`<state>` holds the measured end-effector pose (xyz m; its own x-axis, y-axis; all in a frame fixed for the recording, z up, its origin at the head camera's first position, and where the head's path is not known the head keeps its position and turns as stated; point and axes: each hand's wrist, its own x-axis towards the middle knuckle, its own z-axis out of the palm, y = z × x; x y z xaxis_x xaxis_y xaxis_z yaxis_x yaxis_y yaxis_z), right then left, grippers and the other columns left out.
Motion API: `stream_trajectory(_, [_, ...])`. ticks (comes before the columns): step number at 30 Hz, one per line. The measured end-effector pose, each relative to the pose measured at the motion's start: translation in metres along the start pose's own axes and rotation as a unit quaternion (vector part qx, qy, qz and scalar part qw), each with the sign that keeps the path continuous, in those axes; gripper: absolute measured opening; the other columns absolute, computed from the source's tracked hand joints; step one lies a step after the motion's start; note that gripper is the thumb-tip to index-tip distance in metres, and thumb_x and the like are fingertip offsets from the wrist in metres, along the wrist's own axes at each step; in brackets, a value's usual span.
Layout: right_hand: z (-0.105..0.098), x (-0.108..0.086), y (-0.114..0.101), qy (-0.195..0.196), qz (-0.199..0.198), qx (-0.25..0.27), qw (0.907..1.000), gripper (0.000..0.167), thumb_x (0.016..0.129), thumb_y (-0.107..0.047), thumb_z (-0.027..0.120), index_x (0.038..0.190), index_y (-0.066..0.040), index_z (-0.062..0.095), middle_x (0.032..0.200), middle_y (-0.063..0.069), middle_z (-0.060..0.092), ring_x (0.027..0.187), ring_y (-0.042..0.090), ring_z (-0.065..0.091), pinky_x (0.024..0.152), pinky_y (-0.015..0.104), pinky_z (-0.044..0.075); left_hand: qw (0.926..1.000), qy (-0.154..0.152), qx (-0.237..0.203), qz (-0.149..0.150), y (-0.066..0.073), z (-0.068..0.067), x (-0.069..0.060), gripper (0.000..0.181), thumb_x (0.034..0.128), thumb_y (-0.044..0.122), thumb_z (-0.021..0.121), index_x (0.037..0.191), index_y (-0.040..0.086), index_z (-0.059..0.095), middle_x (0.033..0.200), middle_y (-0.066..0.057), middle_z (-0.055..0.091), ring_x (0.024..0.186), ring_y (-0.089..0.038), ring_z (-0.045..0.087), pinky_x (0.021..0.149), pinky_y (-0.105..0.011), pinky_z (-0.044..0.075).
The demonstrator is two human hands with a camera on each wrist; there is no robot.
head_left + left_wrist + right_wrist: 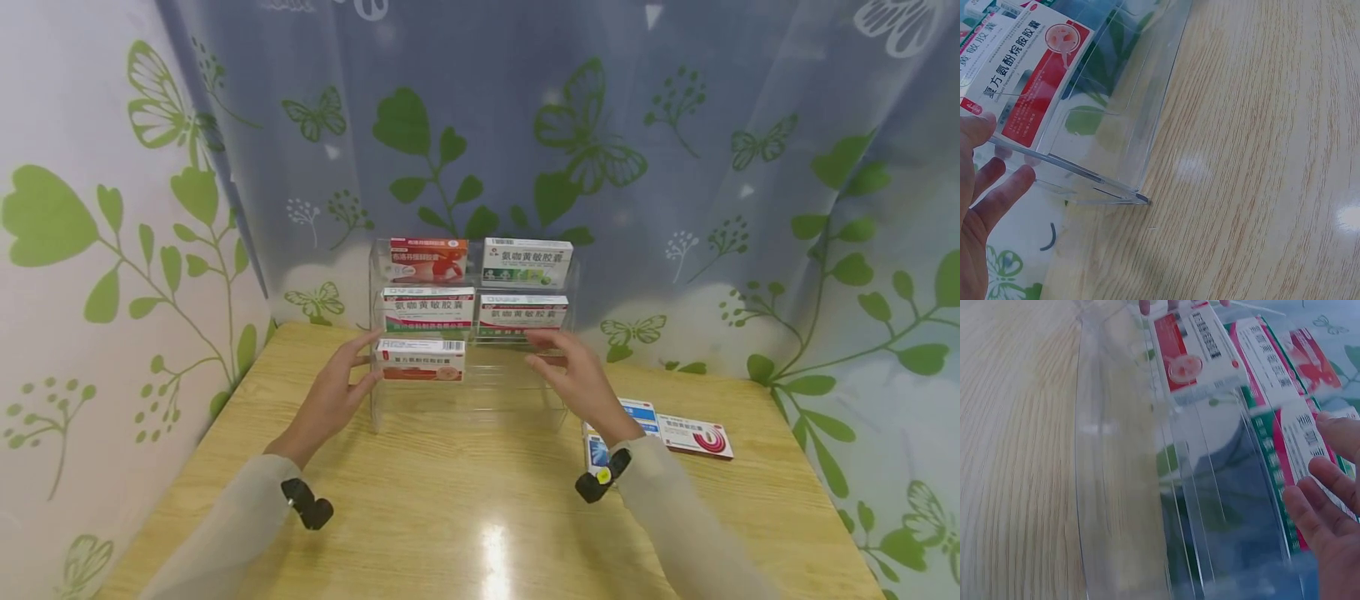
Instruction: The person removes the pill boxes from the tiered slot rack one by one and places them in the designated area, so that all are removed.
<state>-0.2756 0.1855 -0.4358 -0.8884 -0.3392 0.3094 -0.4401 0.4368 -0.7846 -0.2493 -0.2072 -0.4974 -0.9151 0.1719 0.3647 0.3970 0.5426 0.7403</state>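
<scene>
Clear tiered rack: upright on the table, medicine boxes in three tiers.
Left hand: fingers parted, at the left end of the red-and-white capsule box in the third tier.
Right hand: fingers extended, unclenched, near the second tier's right-hand box; contact unclear.
Right of rack: white box with red swirl, lying flat.

The right hand is positioned with fingers extended at a green-edged box; contact cannot be determined. Just beside the left hand, whose fingertips are visible, a red-and-white box is seated in the clear rack. Across the rack from the right hand, wooden tabletop is visible.
</scene>
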Motion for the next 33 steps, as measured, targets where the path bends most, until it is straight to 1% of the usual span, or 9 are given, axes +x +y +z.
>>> stream_trajectory(3, [0.014, 0.009, -0.006, -0.005, -0.013, -0.002, 0.9999, 0.043, 0.105, -0.01, 0.073, 0.148, -0.006, 0.065, 0.144, 0.018, 0.067, 0.134, 0.035, 0.064, 0.113, 0.052, 0.06, 1.0, 0.001, 0.003, 0.001, 0.001, 0.0, 0.0, 0.068, 0.1087, 0.003, 0.065, 0.169, 0.015, 0.037, 0.171, -0.022, 0.039, 0.135, -0.049, 0.063, 0.092, -0.054, 0.068])
stream_trajectory(6, [0.029, 0.018, -0.01, -0.014, -0.016, 0.003, 0.9998, 0.044, 0.106, -0.01, 0.073, 0.149, -0.006, 0.064, 0.145, 0.018, 0.066, 0.135, 0.035, 0.064, 0.113, 0.051, 0.059, 1.0, 0.001, 0.004, 0.002, 0.002, -0.001, 0.001, 0.067, 0.109, 0.004, 0.065, 0.169, 0.016, 0.037, 0.171, -0.022, 0.038, 0.135, -0.049, 0.063, 0.092, -0.055, 0.068])
stream_trajectory(9, [0.045, 0.026, -0.014, -0.029, -0.005, 0.011, 0.9995, 0.044, 0.106, -0.011, 0.072, 0.149, -0.008, 0.064, 0.146, 0.016, 0.066, 0.135, 0.033, 0.064, 0.114, 0.048, 0.059, 1.0, 0.0, 0.005, 0.001, 0.003, -0.001, 0.0, 0.067, 0.1093, 0.004, 0.065, 0.169, 0.016, 0.037, 0.172, -0.022, 0.038, 0.135, -0.05, 0.063, 0.093, -0.055, 0.068])
stream_trajectory(12, [0.059, 0.033, -0.019, -0.043, 0.002, 0.006, 0.999, 0.043, 0.107, -0.013, 0.071, 0.149, -0.009, 0.064, 0.146, 0.013, 0.065, 0.134, 0.031, 0.065, 0.112, 0.045, 0.061, 1.0, 0.0, 0.006, 0.002, 0.002, -0.002, 0.0, 0.067, 0.1094, 0.004, 0.064, 0.169, 0.016, 0.037, 0.171, -0.022, 0.038, 0.135, -0.05, 0.063, 0.093, -0.056, 0.068])
stream_trajectory(17, [0.077, 0.041, -0.024, -0.052, 0.014, -0.007, 0.9985, 0.04, 0.108, -0.019, 0.071, 0.147, -0.013, 0.066, 0.147, 0.008, 0.066, 0.133, 0.032, 0.066, 0.11, 0.045, 0.062, 1.0, 0.002, 0.003, 0.004, 0.001, -0.001, 0.0, 0.067, 0.1092, 0.003, 0.065, 0.169, 0.016, 0.037, 0.172, -0.021, 0.038, 0.135, -0.049, 0.063, 0.094, -0.056, 0.067])
stream_trajectory(20, [0.083, 0.044, -0.025, -0.051, 0.025, -0.003, 0.9984, 0.038, 0.108, -0.021, 0.072, 0.145, -0.014, 0.068, 0.145, 0.005, 0.067, 0.132, 0.031, 0.067, 0.111, 0.045, 0.061, 1.0, 0.001, 0.002, 0.003, 0.001, 0.0, 0.001, 0.067, 0.109, 0.003, 0.065, 0.169, 0.015, 0.037, 0.172, -0.021, 0.038, 0.135, -0.049, 0.063, 0.093, -0.054, 0.068])
stream_trajectory(23, [0.088, 0.046, -0.025, -0.045, 0.029, 0.005, 0.9985, 0.032, 0.108, -0.018, 0.072, 0.14, -0.013, 0.071, 0.141, 0.006, 0.068, 0.128, 0.028, 0.067, 0.109, 0.044, 0.062, 1.0, -0.001, 0.001, 0.002, 0.001, 0.001, 0.001, 0.068, 0.1086, 0.003, 0.065, 0.169, 0.015, 0.037, 0.171, -0.022, 0.038, 0.135, -0.049, 0.064, 0.092, -0.053, 0.068])
stream_trajectory(29, [0.094, 0.047, -0.024, -0.024, 0.02, -0.003, 0.9995, 0.026, 0.107, -0.013, 0.072, 0.133, -0.012, 0.074, 0.133, 0.008, 0.069, 0.122, 0.026, 0.067, 0.104, 0.043, 0.065, 1.0, 0.0, 0.001, 0.001, 0.002, 0.001, 0.0, 0.068, 0.1083, 0.002, 0.065, 0.169, 0.014, 0.038, 0.171, -0.023, 0.038, 0.135, -0.05, 0.063, 0.093, -0.053, 0.068])
stream_trajectory(33, [0.09, 0.047, -0.028, 0.004, 0.007, -0.011, 0.9999, 0.026, 0.106, -0.01, 0.072, 0.132, -0.01, 0.075, 0.129, 0.011, 0.069, 0.12, 0.028, 0.067, 0.102, 0.043, 0.066, 1.0, 0.002, 0.007, 0.004, 0.0, 0.0, 0.0, 0.07, 0.1072, 0.0, 0.066, 0.169, 0.016, 0.038, 0.171, -0.022, 0.039, 0.135, -0.05, 0.063, 0.092, -0.054, 0.068])
